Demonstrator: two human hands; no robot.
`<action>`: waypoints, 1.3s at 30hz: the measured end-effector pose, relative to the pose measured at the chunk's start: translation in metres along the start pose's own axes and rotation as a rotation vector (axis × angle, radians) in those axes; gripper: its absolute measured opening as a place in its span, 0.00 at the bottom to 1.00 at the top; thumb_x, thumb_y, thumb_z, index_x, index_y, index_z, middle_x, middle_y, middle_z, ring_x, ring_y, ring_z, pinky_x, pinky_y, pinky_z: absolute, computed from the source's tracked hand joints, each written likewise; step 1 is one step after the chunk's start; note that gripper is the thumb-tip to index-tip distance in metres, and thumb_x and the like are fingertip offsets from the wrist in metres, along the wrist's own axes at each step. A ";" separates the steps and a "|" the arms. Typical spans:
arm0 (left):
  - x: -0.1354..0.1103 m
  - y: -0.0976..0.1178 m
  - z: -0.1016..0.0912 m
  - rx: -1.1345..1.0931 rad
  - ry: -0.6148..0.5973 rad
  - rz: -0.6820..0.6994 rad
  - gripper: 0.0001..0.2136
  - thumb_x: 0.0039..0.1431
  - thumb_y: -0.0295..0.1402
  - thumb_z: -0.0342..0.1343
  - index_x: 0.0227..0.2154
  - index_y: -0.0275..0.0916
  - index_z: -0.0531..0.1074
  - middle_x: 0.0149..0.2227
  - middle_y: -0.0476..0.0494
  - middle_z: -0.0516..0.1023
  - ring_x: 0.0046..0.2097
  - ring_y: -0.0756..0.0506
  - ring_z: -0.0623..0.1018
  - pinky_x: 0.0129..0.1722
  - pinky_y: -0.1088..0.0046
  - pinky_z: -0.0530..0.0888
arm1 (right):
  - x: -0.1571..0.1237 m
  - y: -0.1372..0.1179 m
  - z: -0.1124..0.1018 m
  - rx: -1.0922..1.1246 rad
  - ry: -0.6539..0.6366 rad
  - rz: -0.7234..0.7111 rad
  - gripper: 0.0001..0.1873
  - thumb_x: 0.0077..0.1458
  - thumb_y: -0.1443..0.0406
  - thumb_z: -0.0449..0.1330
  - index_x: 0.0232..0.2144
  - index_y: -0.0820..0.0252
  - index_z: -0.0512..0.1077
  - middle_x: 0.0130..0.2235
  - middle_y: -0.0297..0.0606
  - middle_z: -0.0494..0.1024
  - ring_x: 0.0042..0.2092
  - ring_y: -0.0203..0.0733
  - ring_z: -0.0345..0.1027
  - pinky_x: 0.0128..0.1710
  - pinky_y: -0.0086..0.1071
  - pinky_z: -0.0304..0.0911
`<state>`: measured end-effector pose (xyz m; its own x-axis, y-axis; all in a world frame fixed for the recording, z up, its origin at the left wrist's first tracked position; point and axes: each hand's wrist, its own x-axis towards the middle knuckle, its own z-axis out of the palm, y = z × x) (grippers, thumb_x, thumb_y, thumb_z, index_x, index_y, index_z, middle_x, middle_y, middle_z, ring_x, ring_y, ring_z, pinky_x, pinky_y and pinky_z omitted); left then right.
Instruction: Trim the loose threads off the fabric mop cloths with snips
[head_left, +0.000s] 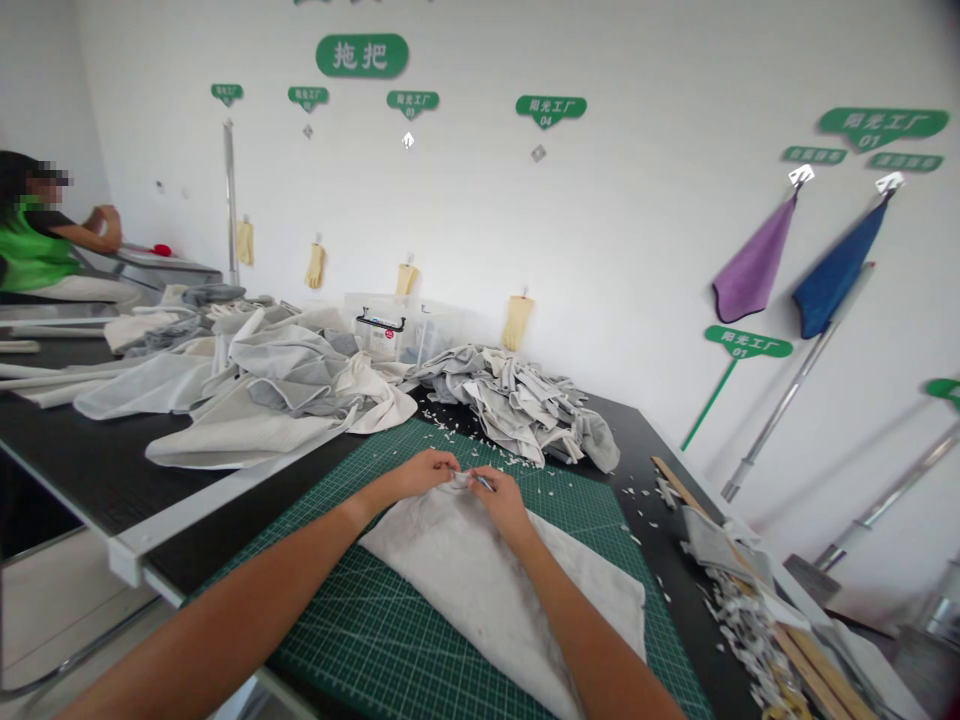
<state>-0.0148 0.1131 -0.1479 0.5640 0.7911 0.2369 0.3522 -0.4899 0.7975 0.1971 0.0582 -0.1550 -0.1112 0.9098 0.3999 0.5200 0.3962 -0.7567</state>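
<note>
White wall (645,80) far ahead; black worktable (97,470) ran beneath a green cutting mat (577,510). Both hands were held narrow, close together at the far tip of a grey-white cloth (480,590). Left hand (416,472) appeared to pinch the gathered tip; right hand (501,503) held a slim metal tool (481,483) against it, its grip partly hidden. Cloth's long axis ran from between the 2 hands back toward the body and slightly right, lying nearer the right arm. Heaped grey fabric (510,405) lay just beyond the hands; white offcuts (750,630) lay well right of them.
</note>
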 end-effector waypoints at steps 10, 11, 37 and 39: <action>-0.006 0.012 0.003 -0.046 -0.039 0.087 0.18 0.58 0.48 0.58 0.39 0.37 0.76 0.24 0.53 0.66 0.29 0.51 0.65 0.28 0.77 0.59 | -0.003 -0.004 -0.002 -0.088 0.020 0.049 0.13 0.54 0.57 0.59 0.34 0.57 0.79 0.32 0.34 0.80 0.33 0.41 0.70 0.34 0.30 0.59; -0.006 0.013 0.002 -0.035 -0.039 0.087 0.18 0.58 0.48 0.58 0.39 0.37 0.77 0.25 0.52 0.68 0.29 0.51 0.66 0.29 0.77 0.60 | -0.003 -0.004 -0.002 -0.092 0.022 0.052 0.12 0.54 0.57 0.59 0.34 0.57 0.79 0.32 0.34 0.80 0.32 0.40 0.70 0.33 0.29 0.59; 0.002 -0.010 -0.010 0.128 -0.051 0.094 0.13 0.60 0.36 0.52 0.42 0.38 0.79 0.42 0.46 0.82 0.45 0.45 0.77 0.46 0.75 0.69 | -0.001 -0.006 -0.004 0.017 -0.018 0.044 0.13 0.53 0.55 0.61 0.35 0.57 0.78 0.33 0.34 0.79 0.32 0.39 0.67 0.32 0.28 0.59; 0.002 -0.013 -0.011 0.176 -0.035 0.087 0.13 0.60 0.35 0.52 0.41 0.38 0.79 0.41 0.46 0.82 0.44 0.45 0.77 0.44 0.75 0.69 | -0.001 -0.005 -0.004 -0.001 -0.015 0.051 0.13 0.52 0.56 0.61 0.35 0.57 0.79 0.34 0.35 0.79 0.33 0.40 0.68 0.34 0.29 0.60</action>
<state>-0.0262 0.1246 -0.1516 0.6222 0.7315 0.2789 0.4243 -0.6145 0.6651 0.1978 0.0549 -0.1491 -0.0968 0.9307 0.3528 0.5258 0.3488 -0.7758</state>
